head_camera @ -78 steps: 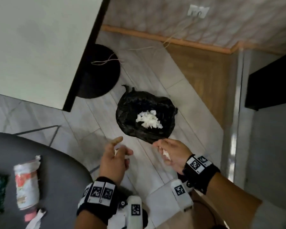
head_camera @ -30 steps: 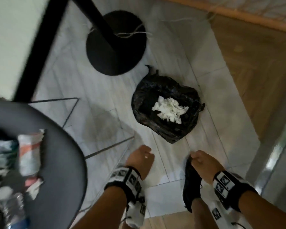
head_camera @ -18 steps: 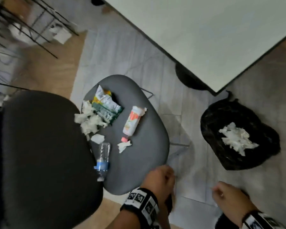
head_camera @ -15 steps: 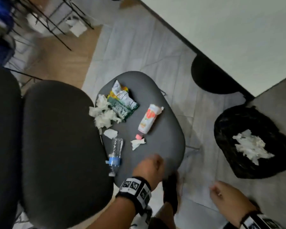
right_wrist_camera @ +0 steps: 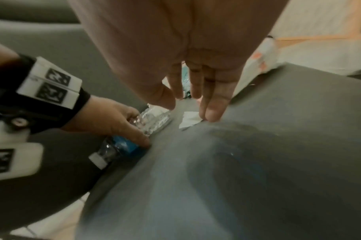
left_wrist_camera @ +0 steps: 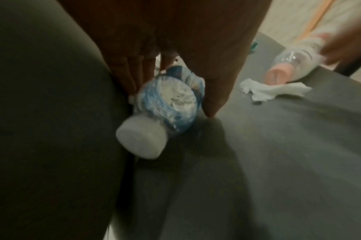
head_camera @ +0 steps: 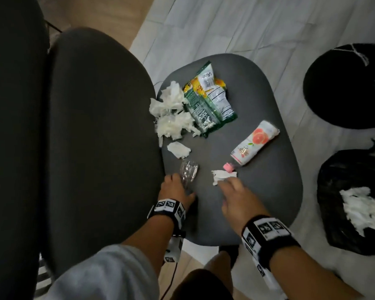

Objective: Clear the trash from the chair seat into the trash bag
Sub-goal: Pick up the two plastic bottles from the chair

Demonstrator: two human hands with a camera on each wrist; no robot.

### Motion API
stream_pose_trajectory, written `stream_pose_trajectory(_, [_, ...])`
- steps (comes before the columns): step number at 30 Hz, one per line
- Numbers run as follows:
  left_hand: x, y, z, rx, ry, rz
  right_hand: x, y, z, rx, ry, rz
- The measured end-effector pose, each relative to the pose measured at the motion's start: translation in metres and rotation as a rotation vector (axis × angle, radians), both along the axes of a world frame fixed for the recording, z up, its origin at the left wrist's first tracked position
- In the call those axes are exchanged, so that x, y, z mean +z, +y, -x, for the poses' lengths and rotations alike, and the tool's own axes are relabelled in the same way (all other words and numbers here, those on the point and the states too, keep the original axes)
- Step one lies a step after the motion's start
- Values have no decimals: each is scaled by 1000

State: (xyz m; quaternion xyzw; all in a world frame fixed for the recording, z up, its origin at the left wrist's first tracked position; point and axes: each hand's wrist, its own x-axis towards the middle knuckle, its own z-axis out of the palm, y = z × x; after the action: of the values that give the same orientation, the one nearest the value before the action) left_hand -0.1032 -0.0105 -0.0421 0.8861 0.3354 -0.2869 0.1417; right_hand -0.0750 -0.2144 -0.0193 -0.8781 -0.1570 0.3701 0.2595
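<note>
The grey chair seat (head_camera: 258,202) carries crumpled tissues (head_camera: 171,113), a green snack bag (head_camera: 208,98), a grapefruit-label bottle (head_camera: 254,142), a small tissue (head_camera: 179,149), a clear water bottle (head_camera: 188,172) and a tissue scrap (head_camera: 223,175). My left hand (head_camera: 178,185) grips the water bottle (left_wrist_camera: 171,100) at its blue label, fingers on one side and thumb on the other. My right hand (head_camera: 225,182) reaches over the seat. Its straight fingertips (right_wrist_camera: 212,113) touch the tissue scrap (right_wrist_camera: 187,120), with the thumb apart. The black trash bag (head_camera: 355,169) lies on the floor at right with white tissues inside.
A dark padded backrest (head_camera: 85,137) rises along the seat's left side, close to my left hand. A round black table base (head_camera: 346,87) stands on the tiled floor beyond the bag. My knee shows at the bottom edge.
The view swung from the bag on the floor to the chair. Both hands moved up onto the seat; the left took hold of the water bottle, and the right reached the tissue scrap.
</note>
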Motion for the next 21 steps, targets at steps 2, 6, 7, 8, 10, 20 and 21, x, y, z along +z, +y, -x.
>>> stream_pose_trajectory(2, [-9, -6, 5, 75, -18, 42, -10, 20, -12, 85, -28, 66])
stream_pose_trajectory(6, [-19, -14, 5, 190, -15, 59, -26, 43, -30, 245, -78, 223])
stream_pose_trajectory(7, [-20, -15, 3, 191, -3, 55, -33, 45, -32, 264, -91, 262])
stream_pose_trajectory(8, [-21, -14, 1, 191, 8, 53, -38, 47, -33, 272, -115, 292])
stream_pose_trajectory(10, [-22, -11, -3, 216, 18, 61, -45, 51, -32, 298, -168, 317])
stream_pose_trajectory(20, [-18, 10, -20, 265, 30, 193, -35, 33, -24, 23, -134, 80])
stream_pose_trajectory(21, [-17, 10, -21, 285, 18, 201, -29, 29, -27, -140, -162, 19])
